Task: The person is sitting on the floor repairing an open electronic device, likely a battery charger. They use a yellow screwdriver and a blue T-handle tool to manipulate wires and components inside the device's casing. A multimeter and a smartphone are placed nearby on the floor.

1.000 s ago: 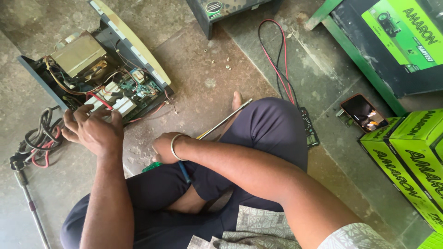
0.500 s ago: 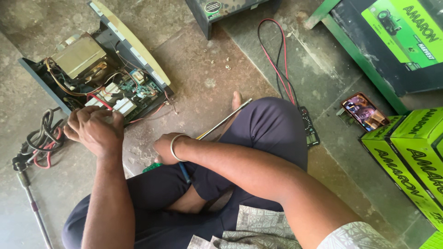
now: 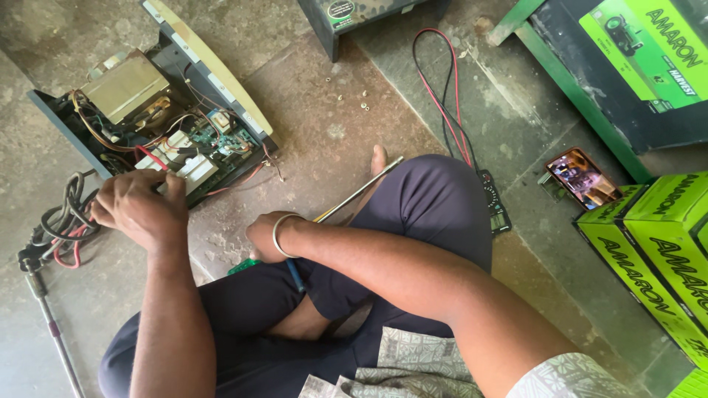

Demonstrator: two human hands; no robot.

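A rough, stained concrete floor (image 3: 332,125) carries an opened black metal power unit (image 3: 158,110), its boxy transformer, green circuit board and tangled wires exposed. The left hand (image 3: 136,210) rests at the unit's near edge, fingers curled together on the white parts there. The right hand (image 3: 265,237), steel bangle at the wrist, is closed around a slim metal-shafted screwdriver (image 3: 358,193) lying across the lap.

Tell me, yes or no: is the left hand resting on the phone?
No. The left hand is at the edge of the opened electronics case, while the phone lies far off beside the green boxes.
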